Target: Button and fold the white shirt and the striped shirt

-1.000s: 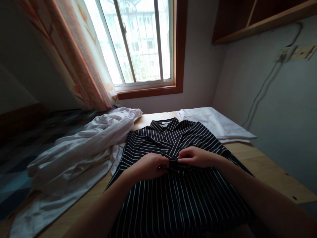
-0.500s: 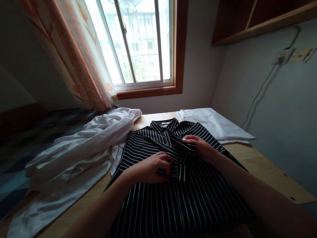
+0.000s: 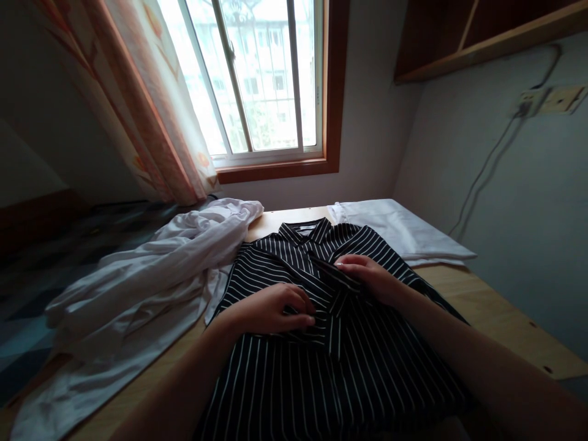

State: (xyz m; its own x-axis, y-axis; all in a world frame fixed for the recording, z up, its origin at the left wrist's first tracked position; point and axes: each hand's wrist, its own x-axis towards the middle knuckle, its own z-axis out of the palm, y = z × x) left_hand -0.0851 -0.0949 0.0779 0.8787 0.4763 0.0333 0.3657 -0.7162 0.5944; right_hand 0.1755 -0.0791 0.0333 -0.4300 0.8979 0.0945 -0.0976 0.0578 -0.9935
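Note:
A black shirt with white stripes (image 3: 294, 380) lies with its collar (image 3: 305, 230) toward the window, and its sleeves are folded across the front. My right hand (image 3: 370, 275) is closed on a sleeve (image 3: 337, 277), pinching the cloth between thumb and fingers at the chest. My left hand (image 3: 275, 308) rests on the striped cloth left of the shirt's middle. Its fingers are bent, with a gap between them and the thumb, and the fingertips touch the fabric. Just right of that hand, a sleeve end with its cuff (image 3: 334, 337) points down toward me.
A crumpled white garment (image 3: 151, 275) lies on the left of the wooden table (image 3: 487, 306). Folded white cloth (image 3: 390, 229) sits at the back right. Beyond are a curtain (image 3: 147, 104), a window (image 3: 271, 79), and a cable (image 3: 482, 177) hanging from a wall socket.
My left hand has moved slightly left and its fingers have loosened and flattened on the cloth. The hanging sleeve end reaches a little lower. My right hand still pinches the sleeve.

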